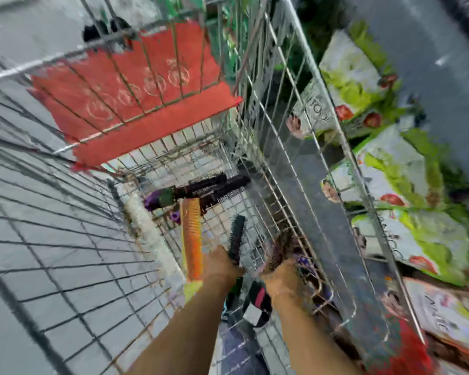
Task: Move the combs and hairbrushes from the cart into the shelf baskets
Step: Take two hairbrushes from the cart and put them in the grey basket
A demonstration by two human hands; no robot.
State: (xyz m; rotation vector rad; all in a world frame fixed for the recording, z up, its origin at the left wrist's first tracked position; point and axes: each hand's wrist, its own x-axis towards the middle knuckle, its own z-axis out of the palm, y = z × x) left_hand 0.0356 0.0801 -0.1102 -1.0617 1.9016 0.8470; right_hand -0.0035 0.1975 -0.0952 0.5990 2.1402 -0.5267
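I look down into a wire cart (pixel 257 147), and the picture is blurred. My left hand (pixel 221 263) is inside it, shut on a black hairbrush (pixel 236 239) that points upward. Just left of that hand stands an orange comb (pixel 192 239); whether the hand also grips it I cannot tell. My right hand (pixel 280 277) is closed around a round bristle brush (pixel 275 251) near the cart's right wall. Further in, on the cart floor, lie several black round hairbrushes (pixel 217 189) with purple and green handles (pixel 160 198).
A red plastic flap (pixel 136 104) of the child seat hangs across the cart's far end. Right of the cart are stacked white and green printed boxes (pixel 390 169). Grey tiled floor lies to the left. A foot in a black and red sandal (pixel 256 304) shows below the cart.
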